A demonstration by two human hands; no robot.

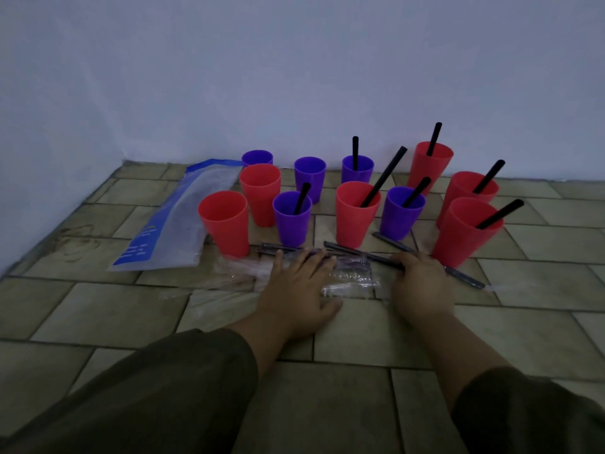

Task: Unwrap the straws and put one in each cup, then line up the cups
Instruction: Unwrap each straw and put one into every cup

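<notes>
The left hand lies flat with fingers spread, the tips on wrapped straws and clear wrappers. The right hand curls its fingers over one straw, which runs out leftward from them. Just beyond both sets of fingertips stand the cups, seven filled, four not. A bag lies left of the left fingers.

Smooth plastic cups, crinkly clear glossy wrappers, matt tiled floor

A wrapped straw disappears under the right hand.
</notes>
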